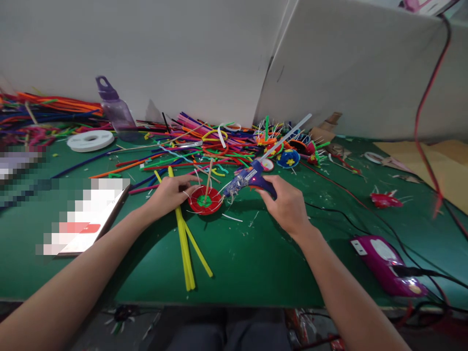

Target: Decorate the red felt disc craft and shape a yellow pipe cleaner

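Looking down through the head camera, I judge the main hazard to be heat. My right hand is closed around the grip of a blue glue gun whose red lamp is lit. Its nozzle sits at the right edge of a red disc with a green centre. My left hand has its fingers bunched on the disc's left rim, pinning it to the surface just ahead of me, centre-left. Those fingertips are close to the nozzle, so a slip could burn them or string glue across them. A thin wooden stick stands tilted in the green centre; if the disc shifts, I think the stick could topple or set crooked. The black cord trailing from the gun could snag and jerk the tip.

White boards close off the back and meet at a corner. The green surface is flecked with dried glue threads. A wide heap of coloured pipe cleaners lies behind the disc, with a cluster of small flower pieces to its right. A magenta device is plugged in at the near right. Yellow pipe cleaners lie beneath my left hand, while a purple bottle and a white spool sit far left.
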A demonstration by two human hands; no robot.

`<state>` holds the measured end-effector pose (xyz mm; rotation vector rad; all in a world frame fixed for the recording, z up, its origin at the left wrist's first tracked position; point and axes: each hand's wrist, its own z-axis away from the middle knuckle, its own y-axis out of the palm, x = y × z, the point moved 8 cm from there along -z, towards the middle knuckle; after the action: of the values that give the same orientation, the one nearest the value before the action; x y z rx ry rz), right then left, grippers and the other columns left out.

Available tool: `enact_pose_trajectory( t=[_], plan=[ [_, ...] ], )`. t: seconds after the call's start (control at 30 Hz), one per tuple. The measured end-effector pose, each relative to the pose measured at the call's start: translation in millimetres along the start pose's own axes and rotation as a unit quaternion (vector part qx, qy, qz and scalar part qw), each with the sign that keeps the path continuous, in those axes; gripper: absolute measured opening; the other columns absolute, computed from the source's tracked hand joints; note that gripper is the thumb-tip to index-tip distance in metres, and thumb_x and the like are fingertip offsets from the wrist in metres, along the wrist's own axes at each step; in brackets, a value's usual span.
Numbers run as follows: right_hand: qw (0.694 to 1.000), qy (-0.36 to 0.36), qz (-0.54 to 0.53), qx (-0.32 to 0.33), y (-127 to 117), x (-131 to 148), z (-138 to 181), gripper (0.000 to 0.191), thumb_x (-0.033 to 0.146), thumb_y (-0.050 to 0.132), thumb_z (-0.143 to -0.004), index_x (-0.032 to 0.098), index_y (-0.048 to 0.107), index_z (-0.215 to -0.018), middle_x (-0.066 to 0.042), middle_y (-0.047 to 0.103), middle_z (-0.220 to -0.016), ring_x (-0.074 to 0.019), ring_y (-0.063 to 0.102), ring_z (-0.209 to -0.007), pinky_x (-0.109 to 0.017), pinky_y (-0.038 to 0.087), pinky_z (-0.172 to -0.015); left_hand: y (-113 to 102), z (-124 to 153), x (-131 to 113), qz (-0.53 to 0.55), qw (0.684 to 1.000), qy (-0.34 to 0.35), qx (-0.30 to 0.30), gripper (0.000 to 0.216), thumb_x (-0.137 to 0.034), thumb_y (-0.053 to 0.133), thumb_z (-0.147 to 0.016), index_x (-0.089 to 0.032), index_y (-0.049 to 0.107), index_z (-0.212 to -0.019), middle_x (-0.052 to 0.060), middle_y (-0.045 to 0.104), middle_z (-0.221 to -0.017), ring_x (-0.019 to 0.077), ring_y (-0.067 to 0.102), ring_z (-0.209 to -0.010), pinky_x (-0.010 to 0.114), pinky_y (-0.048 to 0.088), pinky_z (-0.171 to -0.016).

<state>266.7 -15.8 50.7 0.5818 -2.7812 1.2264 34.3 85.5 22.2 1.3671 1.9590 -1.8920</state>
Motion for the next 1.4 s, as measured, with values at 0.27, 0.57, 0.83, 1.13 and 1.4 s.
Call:
enact_pose_trajectory(
  t=[0.27,0.57,0.83,1.13,1.4],
  plan=[
    [1.0,-0.02,0.009,-0.006,-2.8,4.2,-0.3,0.022,0.026,0.053,-0.087,0.017,0.056,-0.107,-0.01,0.068,-0.099,-0.0229,0.065,-0.091,-0.037,0.052,-0.079,-1.1,-0.1,-1.6,-0.002,1.0,0.007,-0.004,0.042,-0.046,0.052,-0.083,-0.015,0.067,-0.108,0.001,0.058,-0.06,0.0132,0.047,-0.054,0.026,0.037,-0.054],
    [0.998,0.026,0.041,-0.035,-8.3,1.3,-2.4,0.022,0.03,0.054,-0.086,0.019,0.056,-0.105,-0.01,0.067,-0.102,-0.0246,0.064,-0.094,-0.038,0.05,-0.08,0.0,-0.6,3.3,0.015,1.0,0.009,-0.011,0.044,-0.046,0.052,-0.082,-0.014,0.065,-0.11,-0.002,0.053,-0.056,0.0124,0.044,-0.053,0.025,0.036,-0.054],
    [0.964,0.259,0.018,0.052,-0.9,-56.6,3.8,0.029,0.037,0.063,-0.072,0.017,0.061,-0.092,-0.009,0.069,-0.081,-0.0262,0.064,-0.073,-0.037,0.048,-0.063,1.6,-1.9,8.6,0.003,1.0,-0.01,-0.003,0.043,-0.043,0.051,-0.083,-0.014,0.065,-0.111,0.0,0.058,-0.061,0.0131,0.046,-0.054,0.026,0.037,-0.055],
    [0.973,0.189,0.112,0.072,7.7,-67.2,10.0,0.038,0.05,0.059,-0.076,0.014,0.064,-0.088,-0.013,0.063,-0.081,-0.0281,0.059,-0.076,-0.04,0.046,-0.063,1.6,-1.5,9.7,0.002,1.0,-0.003,-0.003,0.041,-0.042,0.051,-0.084,-0.015,0.064,-0.112,0.0,0.059,-0.062,0.0131,0.047,-0.054,0.026,0.038,-0.056],
    [0.977,-0.132,-0.049,0.16,27.7,60.0,5.8,0.015,0.023,0.051,-0.089,0.016,0.065,-0.091,-0.009,0.064,-0.09,-0.0216,0.055,-0.089,-0.037,0.046,-0.081,1.6,-2.4,9.8,-0.015,1.0,-0.007,0.001,0.041,-0.038,0.052,-0.083,-0.014,0.063,-0.116,-0.001,0.057,-0.057,0.0122,0.047,-0.052,0.025,0.038,-0.056]
  ],
)
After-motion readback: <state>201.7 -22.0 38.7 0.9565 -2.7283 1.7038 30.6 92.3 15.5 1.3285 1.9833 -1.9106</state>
